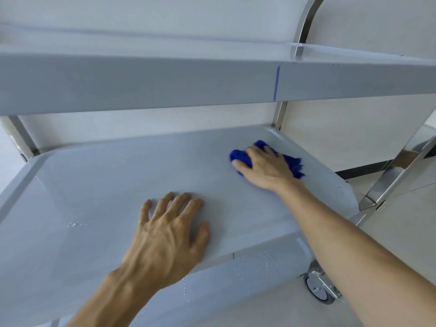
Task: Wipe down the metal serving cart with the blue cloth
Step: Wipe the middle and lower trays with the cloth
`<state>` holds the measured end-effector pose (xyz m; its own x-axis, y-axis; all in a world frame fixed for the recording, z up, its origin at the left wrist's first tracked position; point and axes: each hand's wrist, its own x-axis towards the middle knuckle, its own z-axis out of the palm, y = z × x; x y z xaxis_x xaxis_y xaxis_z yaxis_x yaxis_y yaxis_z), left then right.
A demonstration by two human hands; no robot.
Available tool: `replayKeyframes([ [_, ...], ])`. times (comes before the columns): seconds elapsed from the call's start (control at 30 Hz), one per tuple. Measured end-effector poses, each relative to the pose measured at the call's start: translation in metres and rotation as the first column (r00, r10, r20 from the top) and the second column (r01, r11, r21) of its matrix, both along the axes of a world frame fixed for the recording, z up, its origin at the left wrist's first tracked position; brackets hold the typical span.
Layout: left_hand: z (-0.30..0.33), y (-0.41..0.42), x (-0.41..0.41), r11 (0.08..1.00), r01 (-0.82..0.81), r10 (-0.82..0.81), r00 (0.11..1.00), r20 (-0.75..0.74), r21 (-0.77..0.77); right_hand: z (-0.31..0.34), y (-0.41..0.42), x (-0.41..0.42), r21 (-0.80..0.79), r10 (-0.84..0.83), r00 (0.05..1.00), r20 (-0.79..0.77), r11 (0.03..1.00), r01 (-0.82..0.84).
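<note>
The metal serving cart's lower shelf (106, 185) fills the middle of the head view, with the upper shelf (141, 83) above it. A bunched blue cloth (292, 162) lies near the shelf's far right corner. My right hand (264, 168) lies on top of the cloth, fingers curled over its far left end and pressing it onto the shelf. Near the front edge, my left hand (169, 234) rests flat on the shelf with its fingers spread and nothing in it.
Water droplets (75, 224) sit on the shelf's left part and on the front rim (266, 260). Shiny upright posts (279, 114) stand at the corners. A caster wheel (318, 290) shows at the lower right on a pale tiled floor. A white wall is behind.
</note>
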<state>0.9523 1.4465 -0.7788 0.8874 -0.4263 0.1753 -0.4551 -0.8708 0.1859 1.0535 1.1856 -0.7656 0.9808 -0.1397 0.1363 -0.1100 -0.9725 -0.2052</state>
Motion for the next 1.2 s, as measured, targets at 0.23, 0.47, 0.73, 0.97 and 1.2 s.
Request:
replayKeyframes([
  [0.23, -0.001, 0.002, 0.001, 1.000, 0.007, -0.007, 1.000, 0.020, 0.019, 0.004, -0.018, -0.065, 0.035, 0.386, 0.918, -0.092, 0.922, -0.385],
  [0.47, -0.006, -0.001, 0.004, 1.000, 0.005, -0.006, 0.998, 0.063, 0.008, 0.007, -0.094, -0.001, 0.003, -0.067, 0.996, -0.058, 0.998, 0.067],
  [0.73, -0.006, -0.001, 0.004, 1.000, 0.020, -0.021, 0.999, 0.033, 0.019, 0.000, -0.004, 0.071, -0.006, 0.061, 0.998, -0.028, 0.998, -0.062],
  [0.97, -0.007, 0.002, 0.007, 0.999, 0.044, -0.044, 0.999, -0.002, 0.016, -0.002, 0.003, -0.020, 0.156, 0.523, 0.852, -0.018, 0.843, -0.514],
  [1.2, -0.005, -0.001, 0.006, 0.999, 0.042, -0.042, 0.999, 0.022, -0.001, 0.005, -0.083, 0.035, 0.092, -0.019, 0.997, 0.075, 0.996, 0.012],
])
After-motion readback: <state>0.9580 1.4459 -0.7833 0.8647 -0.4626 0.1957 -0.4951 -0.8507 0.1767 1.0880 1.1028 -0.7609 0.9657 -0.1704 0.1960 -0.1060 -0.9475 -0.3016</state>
